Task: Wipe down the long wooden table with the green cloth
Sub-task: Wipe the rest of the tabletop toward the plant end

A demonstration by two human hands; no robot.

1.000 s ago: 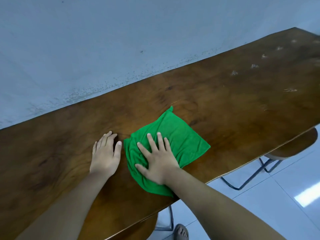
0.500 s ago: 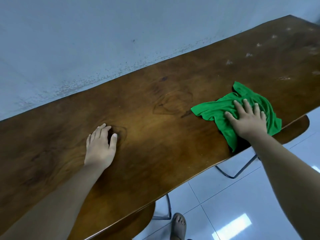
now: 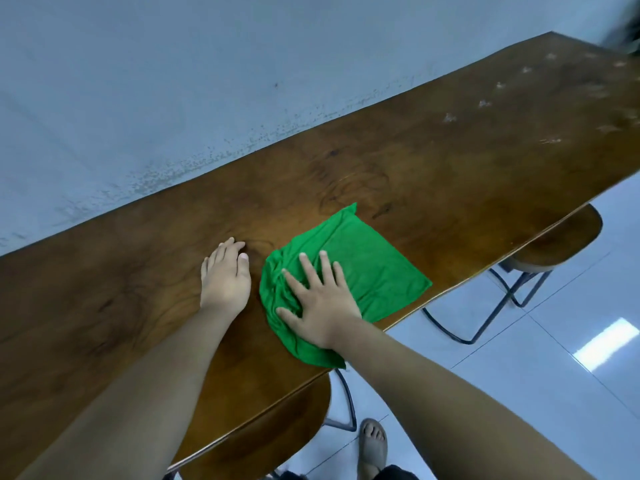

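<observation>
Your right hand (image 3: 320,303) presses flat, fingers spread, on the green cloth (image 3: 349,282) near the long wooden table's (image 3: 450,174) front edge. Your left hand (image 3: 225,275) rests open just beside it, likely bracing your lean.

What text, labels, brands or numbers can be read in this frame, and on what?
None: no readable text in this view.
green cloth: plain, no tag or print showing.
wooden table: only grain; the pale marks near its far right end are smudges, not writing.
wall: bare, with dark specks along the table edge.
stool: no label visible.
</observation>
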